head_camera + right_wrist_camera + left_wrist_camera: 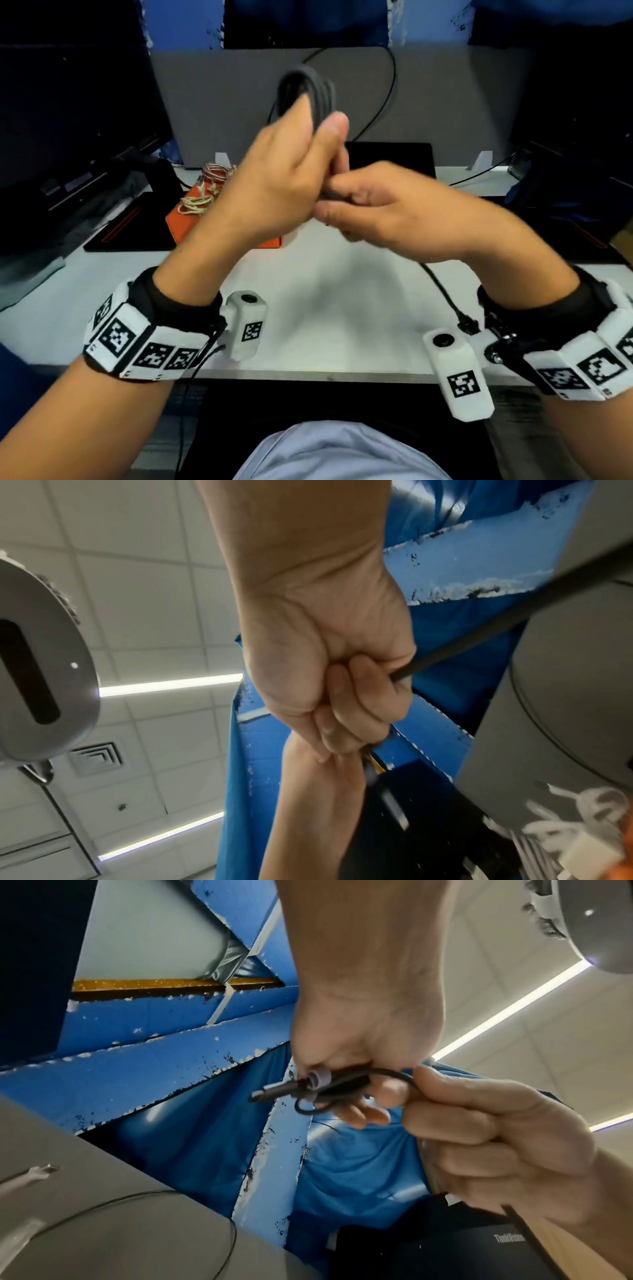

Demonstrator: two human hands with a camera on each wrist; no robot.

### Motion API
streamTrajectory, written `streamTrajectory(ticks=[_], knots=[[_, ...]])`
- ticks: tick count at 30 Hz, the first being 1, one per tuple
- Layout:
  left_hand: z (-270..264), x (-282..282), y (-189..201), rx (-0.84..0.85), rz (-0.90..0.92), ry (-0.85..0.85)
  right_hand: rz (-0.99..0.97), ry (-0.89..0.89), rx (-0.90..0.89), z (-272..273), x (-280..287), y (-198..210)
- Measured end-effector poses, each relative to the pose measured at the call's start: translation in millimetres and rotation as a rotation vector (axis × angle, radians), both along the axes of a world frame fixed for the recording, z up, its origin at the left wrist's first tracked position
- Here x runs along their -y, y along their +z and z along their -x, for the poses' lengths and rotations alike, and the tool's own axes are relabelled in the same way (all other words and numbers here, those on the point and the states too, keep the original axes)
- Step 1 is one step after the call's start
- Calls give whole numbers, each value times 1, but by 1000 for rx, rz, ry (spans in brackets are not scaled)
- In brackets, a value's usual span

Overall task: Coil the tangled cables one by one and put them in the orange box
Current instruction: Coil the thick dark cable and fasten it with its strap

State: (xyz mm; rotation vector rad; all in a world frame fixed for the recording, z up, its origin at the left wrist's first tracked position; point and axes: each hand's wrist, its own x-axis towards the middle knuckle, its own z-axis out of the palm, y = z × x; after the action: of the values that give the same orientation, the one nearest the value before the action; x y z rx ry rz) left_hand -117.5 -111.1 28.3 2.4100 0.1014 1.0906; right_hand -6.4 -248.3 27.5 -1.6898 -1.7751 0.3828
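Observation:
A dark grey cable coil (308, 92) is held up above the white desk (308, 308), blurred by motion. My left hand (284, 178) grips its lower part. My right hand (376, 209) meets it from the right and is curled round the same cable. The left wrist view shows the cable's plug (274, 1092) and a grey strap sticking out of the left hand (359, 1042), with the right hand (496, 1137) beside it. A black strand (514, 615) runs out of the right fist (342, 696). The orange box (181, 222) lies behind the left hand, holding a cream cable (195, 205) and a braided one (215, 171).
Dark monitors (68, 120) stand at the left and right. A grey partition (445, 102) with a thin black wire (390, 85) on it closes the back. A black pad (390, 157) lies behind the hands, and another black pad (130, 226) lies left of the box.

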Motion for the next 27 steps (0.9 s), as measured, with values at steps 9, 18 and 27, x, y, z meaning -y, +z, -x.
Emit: streamTrajectory(ticks=[9,18,27], knots=[[12,2,7,-309,450,-450,-523,-236,-11,-15,17,23],[10,7,8,-216,831,-807,-487,-458,72,6,4,5],[7,13,5,-223,1114,-1036,-557,-391,-39,5,-5,2]])
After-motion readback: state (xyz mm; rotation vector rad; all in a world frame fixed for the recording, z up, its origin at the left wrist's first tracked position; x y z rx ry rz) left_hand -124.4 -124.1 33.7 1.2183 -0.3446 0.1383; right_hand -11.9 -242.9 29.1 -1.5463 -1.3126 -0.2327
